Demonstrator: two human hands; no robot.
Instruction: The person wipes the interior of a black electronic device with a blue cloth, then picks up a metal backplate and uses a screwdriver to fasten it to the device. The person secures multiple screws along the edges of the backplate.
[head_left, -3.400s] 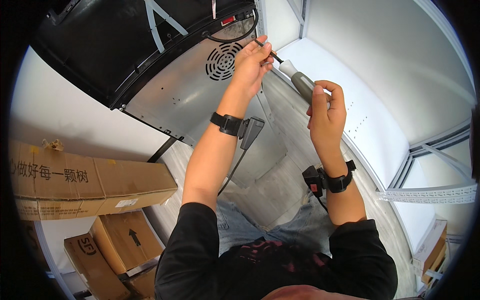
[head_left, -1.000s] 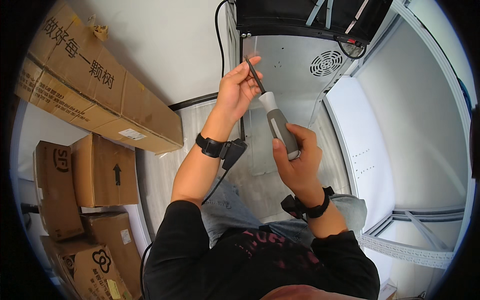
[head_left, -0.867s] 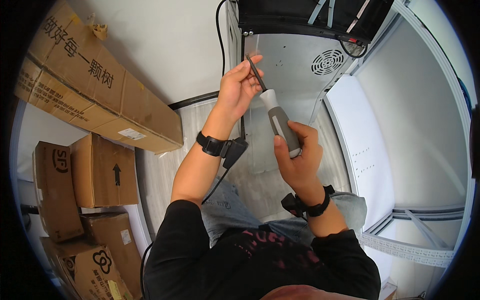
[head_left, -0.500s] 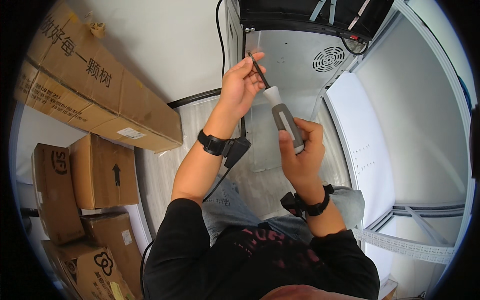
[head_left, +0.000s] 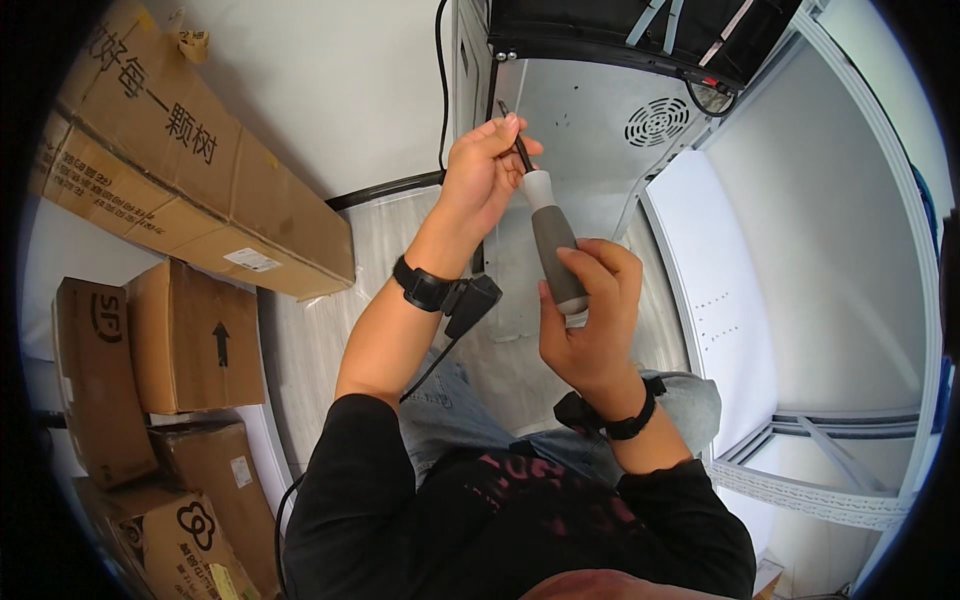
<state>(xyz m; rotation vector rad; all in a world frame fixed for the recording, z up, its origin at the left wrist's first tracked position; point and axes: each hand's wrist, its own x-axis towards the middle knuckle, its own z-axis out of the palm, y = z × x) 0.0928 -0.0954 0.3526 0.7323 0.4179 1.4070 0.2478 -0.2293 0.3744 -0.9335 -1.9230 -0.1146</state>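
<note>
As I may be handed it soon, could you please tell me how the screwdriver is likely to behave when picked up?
The screwdriver is probably stiff, as its dark shaft looks straight. It may feel heavier toward the handle, which is much thicker than the shaft. Laid down, it might roll, since the handle looks rounded.

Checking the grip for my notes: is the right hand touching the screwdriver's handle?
Touching: in the head view, the right hand lays a finger over the gray screwdriver handle, with no gap showing.
</note>
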